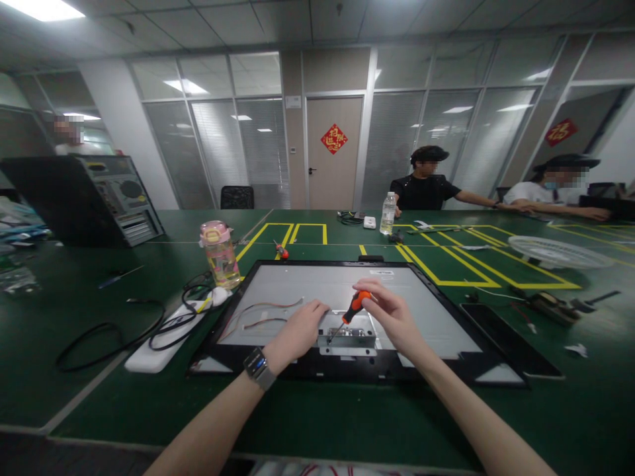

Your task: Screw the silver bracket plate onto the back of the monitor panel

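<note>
Clock-wise, 12 is straight ahead. Office room, tiled ceiling [282, 26], blinds behind glass partitions [203, 152], and a pale door [335, 175] at 12. Below that there's a big green counter [99, 403], with yellow tape [496, 283] running from about 11 round to 2.

The black-framed panel [426, 317] lies flat right in front, long axis going 9 to 3. Black PC tower [64, 198] up at 10.

Forearms come in from 7 and 5. Right hand [391, 314] is raised, wrist bent and knuckles up, reaching toward 11, fingers closed around a handle. Left hand [300, 327] is low, back up, aimed at about 1, fingers together and a bit curled; can't tell if they've actually got hold of anything.

Metal bracket [354, 342] sits on the panel's 6 o'clock side, just beside those left fingertips.

Screwdriver [357, 305], orange and black, is over the bracket, tilted: handle up toward 1, tip down toward 7, ending at the bracket's left part.
</note>
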A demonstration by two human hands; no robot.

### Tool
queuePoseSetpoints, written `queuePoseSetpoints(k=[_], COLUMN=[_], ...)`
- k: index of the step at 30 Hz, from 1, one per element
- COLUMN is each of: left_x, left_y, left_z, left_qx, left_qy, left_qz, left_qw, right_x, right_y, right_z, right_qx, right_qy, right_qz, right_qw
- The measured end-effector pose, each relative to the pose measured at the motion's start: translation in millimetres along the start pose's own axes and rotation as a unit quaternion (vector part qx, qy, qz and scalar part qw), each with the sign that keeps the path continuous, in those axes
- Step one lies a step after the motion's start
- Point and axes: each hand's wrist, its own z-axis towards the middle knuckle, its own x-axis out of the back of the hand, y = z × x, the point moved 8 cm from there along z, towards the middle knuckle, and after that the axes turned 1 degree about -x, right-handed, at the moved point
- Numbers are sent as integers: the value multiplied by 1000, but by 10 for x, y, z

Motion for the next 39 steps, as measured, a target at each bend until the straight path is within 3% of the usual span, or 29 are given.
queuePoseSetpoints(k=[10,15,22,28,34,39], left_x=[-20,-39,-9,-20,-12,-9], left_y=[-16,-31,0,-18,1,0], left_z=[12,16,7,0,6,11], left_qx=[3,-8,-10,6,-4,-7], left_qy=[-4,8,8,-1,4,7], left_qz=[3,15,6,1,4,11], left_qw=[1000,1000,1000,1000,1000,1000], right_x=[-46,-30,-31,-16,-63,-10], right_y=[14,-34,50,-32,-15,-25], right_z=[-3,-8,-6,-5,-10,-5], right_qx=[-21,18,-15,20,-12,17], right_qy=[-32,-3,-9,7,-28,10], right_qz=[23,-24,13,-18,11,-2], right_qw=[999,1000,1000,1000,999,1000])
